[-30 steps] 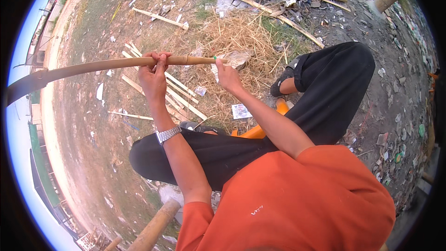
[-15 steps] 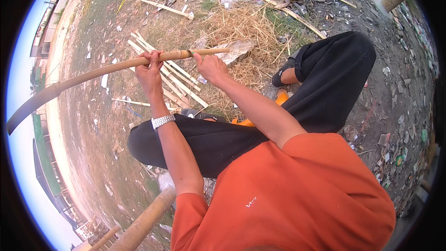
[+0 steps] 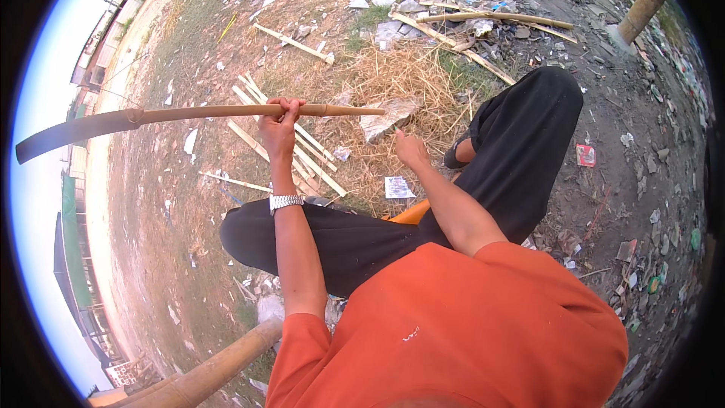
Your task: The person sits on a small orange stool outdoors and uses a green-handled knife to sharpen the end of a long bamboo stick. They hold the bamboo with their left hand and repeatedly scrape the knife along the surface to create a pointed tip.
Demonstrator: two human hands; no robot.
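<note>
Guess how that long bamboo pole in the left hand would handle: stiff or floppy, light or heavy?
The bamboo pole is probably fairly stiff, since it juts well past the left hand without folding. It seems light for its length, as one hand holds it up.

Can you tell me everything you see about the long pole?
The long pole is brown and looks like bamboo, with raised rings at its joints. It looks wide and darker at the left end, thinner toward the right tip, and bends down at the far left, though the lens may exaggerate that. It's held nearly sideways above the ground. The left hand wraps its fingers around it; the right hand is near the thin tip, apart from it.
</note>
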